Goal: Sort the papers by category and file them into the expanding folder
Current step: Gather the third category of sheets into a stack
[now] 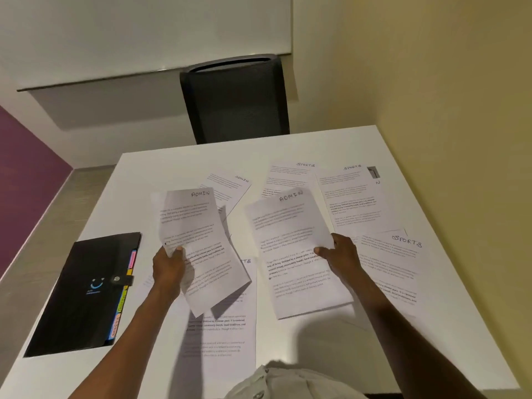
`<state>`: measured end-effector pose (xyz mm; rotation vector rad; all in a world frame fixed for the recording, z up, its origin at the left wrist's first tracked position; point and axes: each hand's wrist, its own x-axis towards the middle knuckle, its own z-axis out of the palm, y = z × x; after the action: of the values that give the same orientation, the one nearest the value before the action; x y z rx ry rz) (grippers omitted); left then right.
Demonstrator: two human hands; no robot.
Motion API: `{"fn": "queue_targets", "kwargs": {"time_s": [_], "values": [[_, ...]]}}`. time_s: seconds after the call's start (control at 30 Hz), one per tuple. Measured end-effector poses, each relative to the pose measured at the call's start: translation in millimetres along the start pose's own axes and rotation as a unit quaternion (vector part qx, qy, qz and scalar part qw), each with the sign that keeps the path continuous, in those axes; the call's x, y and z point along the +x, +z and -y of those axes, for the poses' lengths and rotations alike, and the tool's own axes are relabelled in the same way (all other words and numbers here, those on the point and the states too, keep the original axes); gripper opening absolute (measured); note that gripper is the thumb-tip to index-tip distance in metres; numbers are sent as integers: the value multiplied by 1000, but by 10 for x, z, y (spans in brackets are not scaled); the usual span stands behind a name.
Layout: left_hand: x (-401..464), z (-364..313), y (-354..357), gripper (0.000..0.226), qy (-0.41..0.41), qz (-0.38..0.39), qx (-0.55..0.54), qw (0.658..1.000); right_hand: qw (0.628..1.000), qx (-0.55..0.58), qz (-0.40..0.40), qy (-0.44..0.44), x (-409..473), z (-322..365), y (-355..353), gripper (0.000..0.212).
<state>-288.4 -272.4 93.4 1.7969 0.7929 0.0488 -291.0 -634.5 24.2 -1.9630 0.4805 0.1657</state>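
Observation:
My left hand (pixel 168 267) grips a small stack of sheets headed ADMIN (pixel 198 240), lifted above the table. My right hand (pixel 342 254) pinches the right edge of another ADMIN sheet (pixel 293 254), also raised. A third ADMIN sheet (pixel 227 187) lies flat further back. Sheets headed SPORTS lie on the table: one at the back middle (pixel 285 174), one at the back right (pixel 354 197), one at the right (pixel 394 266). One more sheet (pixel 221 335) lies near me, partly covered by the held stack. The black expanding folder (pixel 83 292) lies closed at the left, coloured tabs along its right side.
The white table (pixel 316 349) ends close on the right and at the front edge. A black mesh chair (pixel 236 102) stands behind the far edge. A purple wall panel (pixel 26 174) is at the left, a yellow wall at the right.

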Motion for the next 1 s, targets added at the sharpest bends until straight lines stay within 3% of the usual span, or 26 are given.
{"fn": "queue_targets", "kwargs": {"time_s": [0.13,0.27,0.37,0.43,0.5,0.6,0.73,0.87,1.0], "values": [[-45,-78,97,26,-5,80,-48,996,993,104,55,-5,-27,370,-66,25],[-170,-192,280,15,-56,173,-127,975,990,101,101,-8,4,642,6,26],[-328,-299,380,8,-56,244,-125,960,988,93,124,-13,-27,780,43,9],[-392,-348,415,11,-63,286,-140,946,986,99,132,-13,-52,816,75,12],[-427,-385,455,18,-75,312,-154,935,984,116,132,-11,-27,799,123,31],[-441,-417,544,30,-101,295,-198,929,981,154,116,-2,-13,768,179,67],[-439,-425,630,64,-119,286,-234,921,979,162,123,-19,9,675,243,76],[-533,-452,722,38,-73,306,-226,922,981,153,110,-37,-10,635,264,65],[-551,-432,746,27,-63,294,-210,930,979,162,113,-42,-45,673,247,60]]}}
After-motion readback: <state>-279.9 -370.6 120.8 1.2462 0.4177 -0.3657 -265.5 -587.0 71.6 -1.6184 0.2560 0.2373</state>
